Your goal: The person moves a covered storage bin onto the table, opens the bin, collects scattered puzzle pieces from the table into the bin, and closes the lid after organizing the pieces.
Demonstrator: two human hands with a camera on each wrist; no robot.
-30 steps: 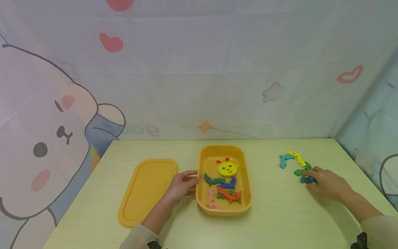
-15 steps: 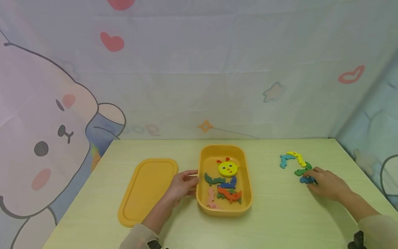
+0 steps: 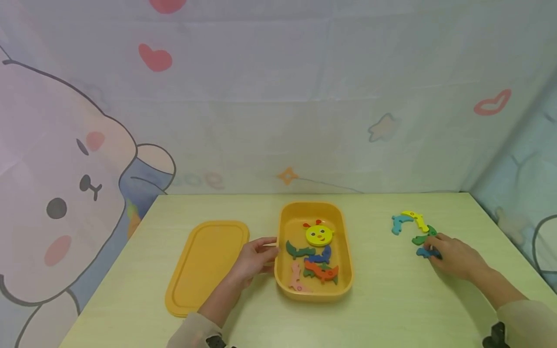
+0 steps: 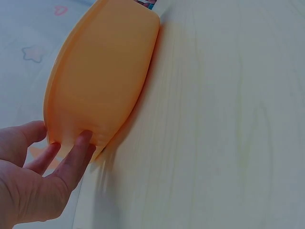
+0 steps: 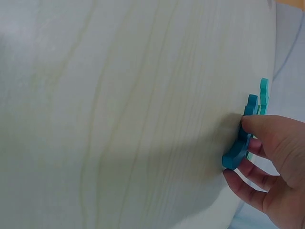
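My right hand (image 3: 457, 256) pinches a blue curved puzzle piece (image 5: 238, 148) between thumb and fingers, low over the table at the right. Just behind it lies a green curved piece (image 3: 424, 236), partly covered by my fingers. Beyond that, a yellow piece (image 3: 416, 221) meets a light-blue piece (image 3: 399, 224) in an arc. My left hand (image 3: 254, 261) rests its extended fingertips against the left outer wall of a yellow tray (image 4: 105, 67). Inside the tray are a round yellow smiling head (image 3: 319, 236) with red antennae and several curved pieces, among them an orange one (image 3: 322, 271).
A flat yellow lid (image 3: 209, 266) lies on the pale wooden table (image 3: 370, 314) at the left, beside my left forearm. A printed cloth (image 3: 261, 96) hangs along the table's back edge, with another cloth at the right side.
My right hand has shifted slightly left with the blue piece, which now shows a bit farther from the green one. My left hand and the tray have stayed put.
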